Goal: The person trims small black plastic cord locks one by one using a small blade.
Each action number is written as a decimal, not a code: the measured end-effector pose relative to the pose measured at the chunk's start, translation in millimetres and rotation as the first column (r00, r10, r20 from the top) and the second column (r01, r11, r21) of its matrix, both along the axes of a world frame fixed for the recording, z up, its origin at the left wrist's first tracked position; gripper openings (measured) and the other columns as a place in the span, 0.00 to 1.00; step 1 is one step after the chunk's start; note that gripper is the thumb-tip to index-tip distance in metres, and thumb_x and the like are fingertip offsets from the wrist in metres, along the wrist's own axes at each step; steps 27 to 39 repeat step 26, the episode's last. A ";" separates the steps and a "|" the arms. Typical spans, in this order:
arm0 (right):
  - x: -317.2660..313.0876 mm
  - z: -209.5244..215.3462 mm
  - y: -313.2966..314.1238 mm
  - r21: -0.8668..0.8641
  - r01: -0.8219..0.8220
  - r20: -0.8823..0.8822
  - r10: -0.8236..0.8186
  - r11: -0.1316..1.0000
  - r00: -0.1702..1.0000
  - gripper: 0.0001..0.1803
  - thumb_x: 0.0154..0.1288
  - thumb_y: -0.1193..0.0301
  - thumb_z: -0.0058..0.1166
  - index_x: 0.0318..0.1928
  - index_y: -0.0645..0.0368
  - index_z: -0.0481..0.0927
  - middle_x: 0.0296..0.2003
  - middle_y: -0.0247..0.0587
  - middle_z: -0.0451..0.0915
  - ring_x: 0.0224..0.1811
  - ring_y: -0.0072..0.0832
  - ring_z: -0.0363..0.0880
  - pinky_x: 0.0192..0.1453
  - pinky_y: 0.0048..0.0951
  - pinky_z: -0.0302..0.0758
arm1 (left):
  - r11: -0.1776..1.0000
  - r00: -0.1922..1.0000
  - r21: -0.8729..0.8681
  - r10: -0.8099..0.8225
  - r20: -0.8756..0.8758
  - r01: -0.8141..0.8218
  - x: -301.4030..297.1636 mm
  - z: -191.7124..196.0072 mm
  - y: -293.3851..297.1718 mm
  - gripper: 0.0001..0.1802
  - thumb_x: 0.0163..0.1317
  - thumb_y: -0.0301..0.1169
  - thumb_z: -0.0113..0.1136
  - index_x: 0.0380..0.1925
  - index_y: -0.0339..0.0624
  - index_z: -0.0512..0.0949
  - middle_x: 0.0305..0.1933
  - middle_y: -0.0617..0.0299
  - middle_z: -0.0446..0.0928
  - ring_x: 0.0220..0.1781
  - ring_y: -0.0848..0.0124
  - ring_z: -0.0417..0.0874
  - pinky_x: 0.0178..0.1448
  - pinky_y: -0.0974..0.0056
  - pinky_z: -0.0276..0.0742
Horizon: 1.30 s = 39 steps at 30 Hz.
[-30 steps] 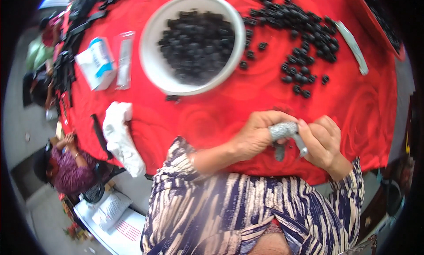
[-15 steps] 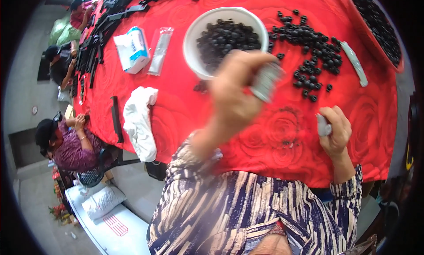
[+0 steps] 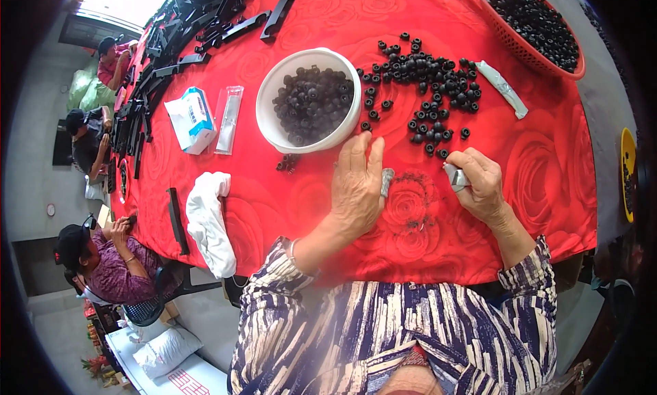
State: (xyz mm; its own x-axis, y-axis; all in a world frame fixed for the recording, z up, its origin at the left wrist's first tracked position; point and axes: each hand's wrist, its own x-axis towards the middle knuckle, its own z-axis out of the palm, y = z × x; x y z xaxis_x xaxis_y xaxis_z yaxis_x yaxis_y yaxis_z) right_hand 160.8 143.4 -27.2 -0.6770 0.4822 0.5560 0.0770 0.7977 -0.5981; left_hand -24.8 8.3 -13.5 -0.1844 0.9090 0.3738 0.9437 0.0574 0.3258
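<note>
My left hand [image 3: 354, 186] reaches over the red cloth just below the white bowl [image 3: 309, 147]. Its fingers are stretched out, with nothing seen in them, and the tips come close to a small black ring-like piece [image 3: 366, 126]. Silvery-grey wrapping [image 3: 387, 181] shows at the thumb. To the right, my right hand [image 3: 479, 186] is closed in a pinch, and a grey wrapped piece [image 3: 456, 177] shows at its thumb and fingers. Whether anything small is pinched there is hidden. Loose black pieces [image 3: 438, 80] are scattered beyond both hands, and more fill the bowl.
A red basket [image 3: 523, 53] full of black pieces stands at the far right, near a grey-white strip [image 3: 503, 90]. On the left lie a tissue pack [image 3: 195, 121], a clear packet [image 3: 229, 121], a white cloth [image 3: 209, 220] and long black parts [image 3: 164, 70]. Co-workers sit along the left edge.
My left hand has come down from in front of the bowl and its fingers have straightened. My right hand has moved left, towards the loose pieces. The whole view has shifted.
</note>
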 end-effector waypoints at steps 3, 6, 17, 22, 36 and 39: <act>2.1 -0.4 -0.4 -0.009 0.014 -0.005 -0.014 1.000 1.000 0.12 0.49 0.81 0.60 0.36 0.61 0.76 0.22 0.41 0.72 0.22 0.37 0.73 0.24 0.34 0.69 | 0.997 0.995 0.032 0.075 -0.067 -0.073 4.0 -6.8 20.2 0.31 0.56 0.29 0.60 0.58 0.26 0.62 0.57 0.39 0.66 0.58 0.46 0.67 0.62 0.50 0.64; 1.4 -2.3 -1.3 -0.011 0.023 0.007 -0.023 1.000 1.000 0.11 0.49 0.80 0.60 0.35 0.60 0.75 0.22 0.41 0.71 0.23 0.38 0.74 0.24 0.36 0.69 | 0.988 0.988 0.067 0.142 -0.067 -0.137 3.9 -14.9 32.5 0.31 0.57 0.30 0.60 0.58 0.26 0.62 0.57 0.39 0.66 0.57 0.46 0.67 0.62 0.50 0.63; 0.2 -4.4 10.5 -0.032 0.010 0.012 -0.009 0.999 1.000 0.11 0.48 0.80 0.58 0.34 0.59 0.75 0.23 0.40 0.72 0.25 0.39 0.75 0.26 0.37 0.71 | 0.985 0.988 0.074 -0.154 0.017 0.153 1.1 -12.7 30.0 0.26 0.57 0.25 0.58 0.57 0.35 0.67 0.57 0.42 0.67 0.58 0.48 0.69 0.57 0.52 0.70; 3.9 4.5 11.1 -0.015 0.025 0.055 -0.025 1.000 0.998 0.11 0.47 0.80 0.58 0.34 0.59 0.75 0.23 0.40 0.73 0.26 0.39 0.77 0.27 0.37 0.72 | 0.976 0.996 0.205 -0.052 -0.068 0.065 -8.0 -8.9 83.6 0.27 0.58 0.25 0.57 0.58 0.31 0.65 0.58 0.38 0.64 0.60 0.45 0.66 0.63 0.50 0.63; 7.1 -5.2 12.9 0.007 0.027 0.031 -0.027 1.000 0.999 0.11 0.47 0.76 0.60 0.34 0.56 0.76 0.23 0.41 0.73 0.27 0.38 0.77 0.28 0.36 0.73 | 0.960 0.996 0.271 0.082 -0.047 -0.066 -12.0 -17.3 119.6 0.29 0.57 0.31 0.60 0.58 0.32 0.65 0.64 0.40 0.58 0.65 0.48 0.60 0.67 0.46 0.56; 7.1 -5.2 12.9 0.007 0.027 0.031 -0.027 1.000 0.999 0.11 0.47 0.76 0.60 0.34 0.56 0.76 0.23 0.41 0.73 0.27 0.38 0.77 0.28 0.36 0.73 | 0.960 0.996 0.271 0.082 -0.047 -0.066 -12.0 -17.3 119.6 0.29 0.57 0.31 0.60 0.58 0.32 0.65 0.64 0.40 0.58 0.65 0.48 0.60 0.67 0.46 0.56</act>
